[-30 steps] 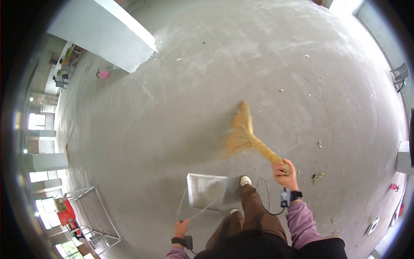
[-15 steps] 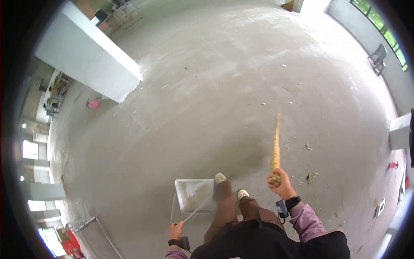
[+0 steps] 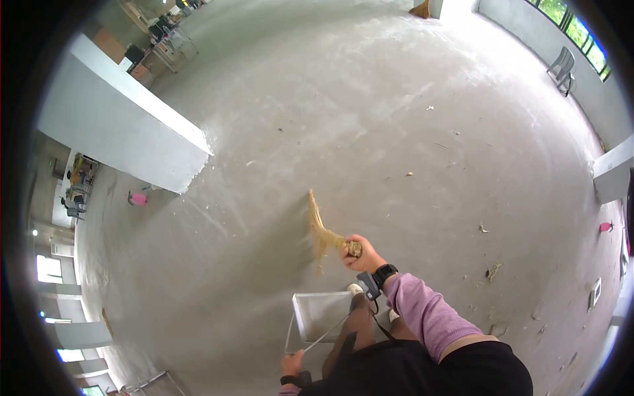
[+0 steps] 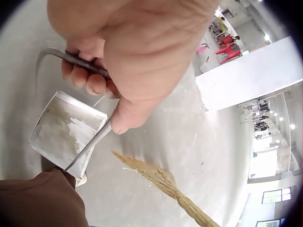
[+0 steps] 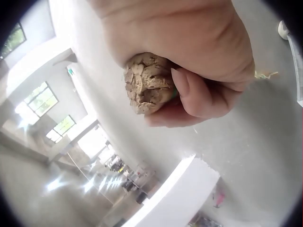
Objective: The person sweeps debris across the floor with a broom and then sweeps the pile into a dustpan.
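Note:
My right hand [image 3: 360, 254] grips a straw broom [image 3: 321, 228] near the end of its handle, and the bristles reach out to the left over the floor. In the right wrist view the fingers wrap round the handle's rough butt end [image 5: 147, 84]. My left hand [image 3: 292, 362] holds the bent metal handle [image 4: 87, 64] of a dustpan [image 3: 319, 314]. The metal pan hangs low beside my feet, and the left wrist view shows its scuffed grey inside [image 4: 66, 130]. From that view the broom's bristles [image 4: 151, 172] lie to the right of the pan.
A white pillar [image 3: 132, 132] stands at the left, with a pink object [image 3: 138, 198] by its foot. Bits of straw litter [image 3: 493, 271] lie on the concrete floor at the right. A grey chair [image 3: 563, 69] stands by the right wall, and another broom [image 3: 421, 9] leans at the back.
My right hand has swung the broom first right, then across to the left in front of me. The left hand keeps holding the dustpan, which stays near the feet. The view has shifted.

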Demonstrator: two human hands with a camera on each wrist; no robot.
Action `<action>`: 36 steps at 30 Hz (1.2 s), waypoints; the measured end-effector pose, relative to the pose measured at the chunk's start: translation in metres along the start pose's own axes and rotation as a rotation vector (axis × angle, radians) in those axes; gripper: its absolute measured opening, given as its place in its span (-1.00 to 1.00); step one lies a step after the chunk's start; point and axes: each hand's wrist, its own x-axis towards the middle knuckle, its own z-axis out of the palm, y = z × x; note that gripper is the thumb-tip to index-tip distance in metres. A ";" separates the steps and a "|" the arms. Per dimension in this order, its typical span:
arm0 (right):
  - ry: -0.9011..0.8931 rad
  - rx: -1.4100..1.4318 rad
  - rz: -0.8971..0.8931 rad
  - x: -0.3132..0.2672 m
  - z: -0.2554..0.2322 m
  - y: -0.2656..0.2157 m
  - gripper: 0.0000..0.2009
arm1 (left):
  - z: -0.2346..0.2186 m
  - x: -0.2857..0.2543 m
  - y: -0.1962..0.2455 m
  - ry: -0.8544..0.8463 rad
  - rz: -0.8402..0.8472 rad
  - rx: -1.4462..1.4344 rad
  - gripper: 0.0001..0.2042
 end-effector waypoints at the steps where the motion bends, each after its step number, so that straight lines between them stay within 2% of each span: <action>1: -0.036 0.062 0.005 0.006 0.004 -0.005 -0.88 | -0.005 0.006 0.003 -0.016 0.015 0.005 -0.62; 4: -0.184 0.246 0.060 -0.006 0.000 -0.026 -0.85 | -0.013 0.022 0.017 -0.056 0.045 0.031 -0.62; 6: -0.191 0.298 -0.020 -0.036 -0.006 -0.038 -0.85 | -0.015 0.038 0.033 -0.064 0.064 0.076 -0.61; 8: -0.155 0.343 -0.153 -0.068 -0.016 -0.044 -0.84 | -0.017 0.039 0.066 -0.061 0.084 0.001 -0.61; 12: -0.101 0.280 -0.385 -0.128 -0.025 -0.053 -0.83 | -0.024 0.055 0.113 -0.053 0.134 -0.007 -0.61; 14: -0.084 0.307 -0.479 -0.153 -0.027 -0.059 -0.83 | -0.032 0.066 0.124 -0.090 0.081 -0.001 -0.60; 18: -0.030 0.213 -0.590 -0.150 -0.010 -0.070 -0.84 | -0.037 0.089 0.143 -0.080 0.075 -0.039 -0.61; 21: 0.144 0.073 -0.592 -0.112 0.031 -0.063 -0.87 | -0.046 0.092 0.177 -0.068 0.110 -0.049 -0.63; 22: 0.152 0.070 -0.544 -0.096 0.043 -0.057 -0.88 | -0.048 0.100 0.180 -0.055 0.106 -0.056 -0.64; 25: 0.252 -0.131 -0.523 -0.051 0.052 -0.050 -0.88 | -0.056 0.123 0.195 -0.018 0.087 -0.070 -0.67; 28: 0.151 -0.185 -0.374 -0.014 0.091 -0.062 -0.89 | -0.069 0.141 0.222 -0.014 0.075 -0.007 -0.65; 30: 0.119 -0.124 -0.286 0.021 0.130 -0.077 -0.89 | -0.081 0.155 0.231 -0.043 0.074 0.112 -0.63; 33: 0.064 -0.132 -0.210 0.078 0.183 -0.114 -0.87 | -0.094 0.161 0.272 -0.026 0.062 0.062 -0.61; 36: -0.028 -0.076 -0.165 0.151 0.209 -0.153 -0.87 | -0.108 0.177 0.298 0.039 0.050 0.031 -0.64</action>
